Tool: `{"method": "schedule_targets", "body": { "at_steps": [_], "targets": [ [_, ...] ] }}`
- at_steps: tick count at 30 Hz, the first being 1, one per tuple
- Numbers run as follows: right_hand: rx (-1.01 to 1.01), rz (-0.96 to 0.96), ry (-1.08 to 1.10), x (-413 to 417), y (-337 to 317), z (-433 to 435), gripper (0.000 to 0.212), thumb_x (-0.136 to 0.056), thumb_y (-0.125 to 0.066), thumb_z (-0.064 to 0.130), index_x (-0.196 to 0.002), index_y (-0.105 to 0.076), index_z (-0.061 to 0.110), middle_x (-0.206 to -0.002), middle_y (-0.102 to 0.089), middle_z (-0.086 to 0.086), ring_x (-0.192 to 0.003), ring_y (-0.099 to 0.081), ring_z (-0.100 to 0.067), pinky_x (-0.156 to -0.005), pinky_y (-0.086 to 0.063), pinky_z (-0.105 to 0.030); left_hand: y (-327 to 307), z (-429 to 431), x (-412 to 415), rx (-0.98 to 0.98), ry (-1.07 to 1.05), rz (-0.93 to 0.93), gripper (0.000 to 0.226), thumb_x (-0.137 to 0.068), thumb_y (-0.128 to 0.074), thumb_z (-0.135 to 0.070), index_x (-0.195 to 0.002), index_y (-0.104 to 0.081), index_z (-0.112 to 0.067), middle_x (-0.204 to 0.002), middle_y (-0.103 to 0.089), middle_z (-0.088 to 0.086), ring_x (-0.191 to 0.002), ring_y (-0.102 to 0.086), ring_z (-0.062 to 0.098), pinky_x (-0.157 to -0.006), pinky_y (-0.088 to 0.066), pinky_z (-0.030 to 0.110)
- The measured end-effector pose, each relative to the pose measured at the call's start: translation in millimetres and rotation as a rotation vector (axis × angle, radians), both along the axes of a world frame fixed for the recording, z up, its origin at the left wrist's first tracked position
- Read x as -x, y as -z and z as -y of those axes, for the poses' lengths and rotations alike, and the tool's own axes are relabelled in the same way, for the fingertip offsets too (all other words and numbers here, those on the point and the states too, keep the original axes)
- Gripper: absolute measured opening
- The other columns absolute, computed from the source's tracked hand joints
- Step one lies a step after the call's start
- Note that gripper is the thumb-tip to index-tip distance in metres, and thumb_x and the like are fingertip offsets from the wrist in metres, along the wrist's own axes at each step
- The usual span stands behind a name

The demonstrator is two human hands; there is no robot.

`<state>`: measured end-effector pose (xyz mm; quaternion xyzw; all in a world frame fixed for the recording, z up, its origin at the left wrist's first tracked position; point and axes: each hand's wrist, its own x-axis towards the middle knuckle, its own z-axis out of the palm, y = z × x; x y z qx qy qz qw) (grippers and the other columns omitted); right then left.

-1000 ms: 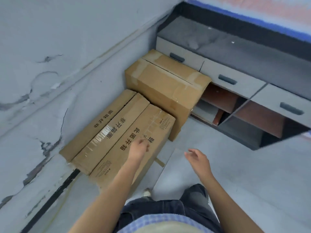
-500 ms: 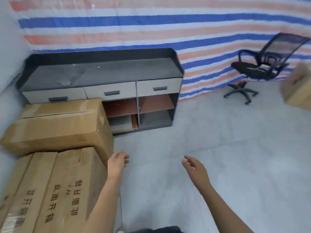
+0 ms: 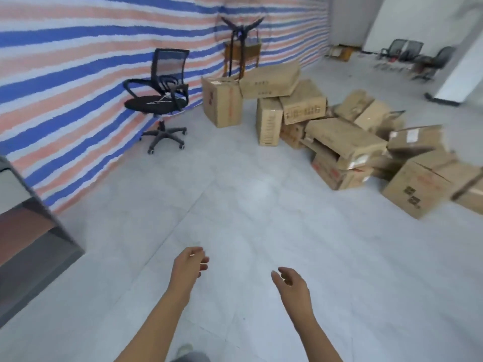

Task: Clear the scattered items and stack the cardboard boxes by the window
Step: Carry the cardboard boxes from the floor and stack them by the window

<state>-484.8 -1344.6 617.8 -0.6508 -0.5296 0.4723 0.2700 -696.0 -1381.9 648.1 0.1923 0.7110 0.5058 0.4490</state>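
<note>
I see both hands held over the floor's (image 3: 248,218) near edge, grasping nothing: left hand (image 3: 189,265) loosely curled, right hand (image 3: 291,283) relaxed. The cardboard boxes (image 3: 342,137) lie jumbled at its far right, right of 1 office chair (image 3: 159,97).

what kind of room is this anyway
Probably an office space being fitted out or used for storage. A striped blue, orange and white tarpaulin covers the wall. Brown cardboard boxes lie heaped on the grey tiled floor, and a black mesh swivel office chair stands alone.

Single head view, angled down across floor (image 3: 248,205), boxes (image 3: 339,137) beyond
</note>
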Motion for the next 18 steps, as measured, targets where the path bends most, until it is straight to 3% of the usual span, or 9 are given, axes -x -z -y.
{"method": "schedule_targets", "body": {
  "at_steps": [7,13,18],
  "targets": [
    [0.013,0.01,0.267,-47.4,1.5,-38.5,0.036,-0.09,-0.058,0.028,-0.122,-0.056,0.012,-0.118,-0.056,-0.003,-0.108,-0.05,-0.014,-0.091,-0.038,-0.024,8.5,-87.1,-46.0,0.023,0.298,-0.024,0.013,-0.095,-0.048,-0.013,-0.105,-0.057,-0.013,-0.089,-0.064,0.004,-0.08,-0.059,0.016,-0.071,-0.045,0.027],
    [0.029,0.047,0.385,-45.4,2.1,-108.6,0.036,-0.091,-0.057,0.027,-0.122,-0.056,0.01,-0.12,-0.056,-0.005,-0.112,-0.051,-0.017,-0.091,-0.039,-0.026,10.7,-179.0,-38.4,0.043,0.396,-0.002,0.008,-0.093,-0.049,-0.013,-0.09,-0.056,-0.015,-0.085,-0.061,0.004,-0.075,-0.057,0.017,-0.067,-0.041,0.026],
    [0.058,0.082,0.406,-25.4,3.0,-183.5,0.034,-0.091,-0.057,0.023,-0.122,-0.056,0.011,-0.115,-0.053,-0.001,-0.108,-0.048,-0.014,-0.084,-0.035,-0.024,10.6,-269.8,-18.6,0.039,0.415,0.015,0.007,-0.093,-0.049,-0.014,-0.094,-0.056,-0.014,-0.085,-0.061,0.003,-0.074,-0.057,0.015,-0.07,-0.042,0.027]
  ]
}}
